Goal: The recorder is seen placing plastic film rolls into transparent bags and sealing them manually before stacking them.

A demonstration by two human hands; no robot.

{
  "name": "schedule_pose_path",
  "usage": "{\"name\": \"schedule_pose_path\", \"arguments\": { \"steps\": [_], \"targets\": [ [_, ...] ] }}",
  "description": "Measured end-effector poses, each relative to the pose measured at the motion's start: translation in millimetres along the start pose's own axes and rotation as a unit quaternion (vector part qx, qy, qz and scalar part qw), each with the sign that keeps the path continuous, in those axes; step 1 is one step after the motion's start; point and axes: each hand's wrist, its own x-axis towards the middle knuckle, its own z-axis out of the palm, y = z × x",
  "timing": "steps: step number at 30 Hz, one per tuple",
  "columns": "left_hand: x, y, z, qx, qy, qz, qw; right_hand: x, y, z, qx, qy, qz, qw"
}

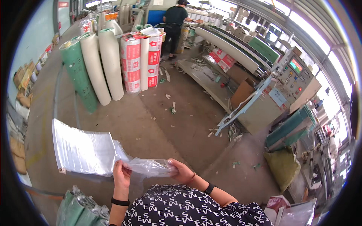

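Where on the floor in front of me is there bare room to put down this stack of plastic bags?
Bare concrete floor lies between the upright rolls on the left and the long machine on the right. Crowded: scraps by the machine base, the green bundle at your lower left, and the yellow-green sack at right.

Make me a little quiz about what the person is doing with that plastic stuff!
1. True or false: both hands hold the clear plastic bag.
2. Which hand is nearer the flat stack of plastic sheets? A) left hand B) right hand
3. What colour is the tall roll standing farthest left on the floor?

Key: 1. True. 2. A. 3. Green.
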Motion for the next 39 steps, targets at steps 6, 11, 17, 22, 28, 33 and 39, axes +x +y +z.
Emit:
{"name": "schedule_pose_path", "arguments": {
  "steps": [6,11,17,22,28,33,39],
  "targets": [
    [-38.6,-51.5,-59.2,-0.164,-0.087,-0.090,0.978,-27.2,-12.6,-10.3,-0.537,-0.103,0.035,0.837],
    [-140.4,-154.2,-120.0,-0.175,0.029,-0.012,0.984,11.4,-22.9,-83.9,-0.502,-0.146,0.321,0.789],
    [-305.5,-382.9,-201.4,-0.286,0.350,-0.029,0.892,-5.9,79.4,-115.5,-0.597,-0.288,0.516,0.543],
    [-472.9,-460.1,-208.4,-0.003,0.615,-0.113,0.781,-33.0,173.8,-186.3,-0.642,-0.433,0.483,0.408],
    [-594.4,-517.5,-231.7,0.216,0.668,-0.227,0.674,-58.6,263.6,-205.6,-0.680,-0.420,0.425,0.425],
    [-591.5,-508.9,-312.8,0.289,0.681,-0.135,0.659,-94.0,360.1,-242.6,-0.638,-0.289,0.476,0.531],
    [-585.6,-424.8,-442.2,0.450,0.601,-0.096,0.654,-170.9,533.8,-319.3,-0.650,-0.335,0.449,0.514]
  ]
}}
